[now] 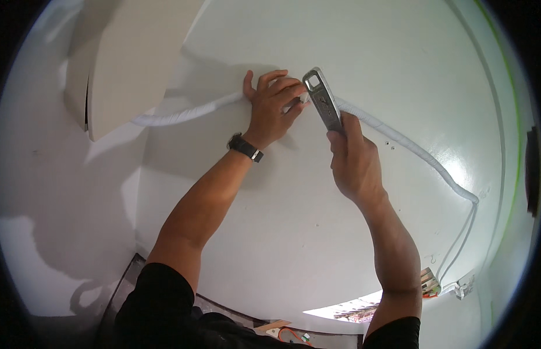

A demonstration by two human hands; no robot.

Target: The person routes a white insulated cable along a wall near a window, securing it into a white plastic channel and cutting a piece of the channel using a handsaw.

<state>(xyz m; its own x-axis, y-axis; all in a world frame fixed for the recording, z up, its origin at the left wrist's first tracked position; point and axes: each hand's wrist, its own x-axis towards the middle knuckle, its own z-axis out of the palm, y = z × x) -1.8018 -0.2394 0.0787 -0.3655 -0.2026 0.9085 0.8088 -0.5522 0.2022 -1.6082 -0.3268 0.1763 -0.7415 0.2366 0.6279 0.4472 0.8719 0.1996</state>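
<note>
Against the pale wall, my left hand point(272, 107), with a watch point(245, 148) on its wrist, lies over a white wrapped pipe point(195, 113). Its thumb and forefinger close around something small and pale by the pipe, too small to name; the little finger sticks out. My right hand point(356, 160) grips a grey metal hand tool point(325, 102) with a rectangular opening at its upper end. The tool's head is raised just right of the left fingertips, in front of the pipe, and covers part of it. The tool's lower end is hidden in my fist.
A boxy white casing point(128, 64) juts out at the upper left, with the pipe running out beneath it. Rightward, the pipe slopes down to a bend and thinner lines point(459, 241). An open box with wires point(429, 284) and a bright opening point(346, 309) sit low right.
</note>
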